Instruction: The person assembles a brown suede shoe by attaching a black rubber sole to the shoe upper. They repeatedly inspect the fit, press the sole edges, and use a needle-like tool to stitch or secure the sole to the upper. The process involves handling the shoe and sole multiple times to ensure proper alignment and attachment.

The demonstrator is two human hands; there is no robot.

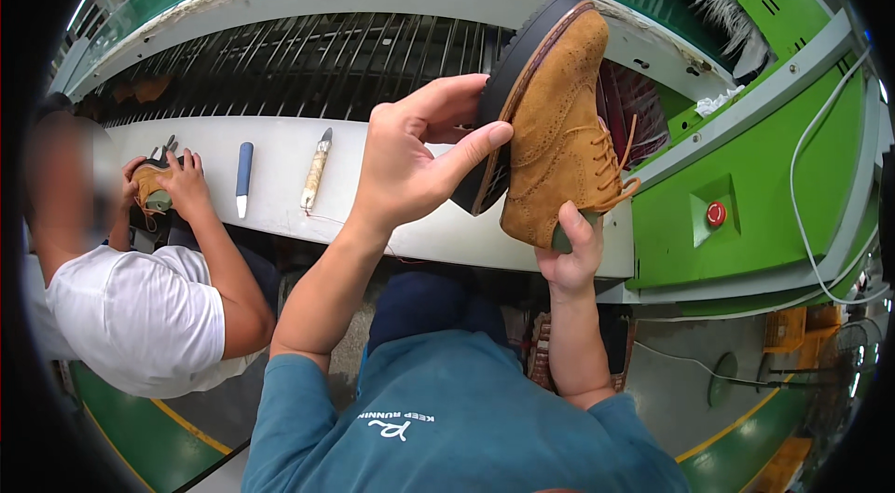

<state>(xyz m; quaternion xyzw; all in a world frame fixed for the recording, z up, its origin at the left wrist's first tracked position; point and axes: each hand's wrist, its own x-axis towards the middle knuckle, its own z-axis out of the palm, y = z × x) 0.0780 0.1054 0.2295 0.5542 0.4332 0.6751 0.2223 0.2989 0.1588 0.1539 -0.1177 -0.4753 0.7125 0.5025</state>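
Tan suede shoe (559,120) held above the white desk (280,167), left hand (410,157) clamped on its black sole, right hand (571,255) closed under the heel; best kept steady, fingers clear of the suede.

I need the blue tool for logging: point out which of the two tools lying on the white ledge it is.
The blue-handled tool, the left of the two, nearer the co-worker's hand. The other tool to its right has a pale, wood-coloured handle.

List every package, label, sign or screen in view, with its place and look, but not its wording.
White printed logo: on the back of the person's teal shirt, lower centre.
Black slot markings: on the green machine panel, upper right.
No packages or screens show.
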